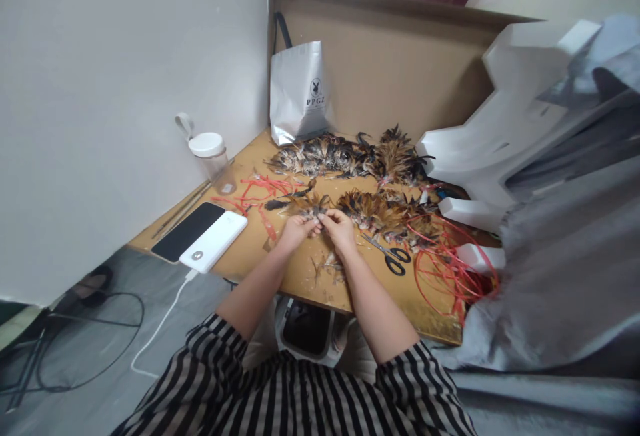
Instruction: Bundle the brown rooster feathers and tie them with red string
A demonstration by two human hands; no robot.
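Note:
Over the middle of the wooden table, my left hand [300,229] and my right hand [339,227] meet with fingertips pinched together. Between them they hold the base of a small bunch of brown feathers [311,205], which fans out away from me. Just right of my right hand lies a row of brown and gold feather bunches [383,213]. Farther back spreads a longer pile of dark and brown feathers [335,155]. Scissors [393,254] with black handles rest to the right. Loose feather scraps [329,268] are scattered below my hands.
Red plastic strips [267,186] lie at left; a tangle of red strip [450,269] sits at right. A lidded bottle [215,163], a phone [187,233], a white power bank [214,241] with cable, and a silver bag [300,93] stand about. White foam [465,136] borders the right.

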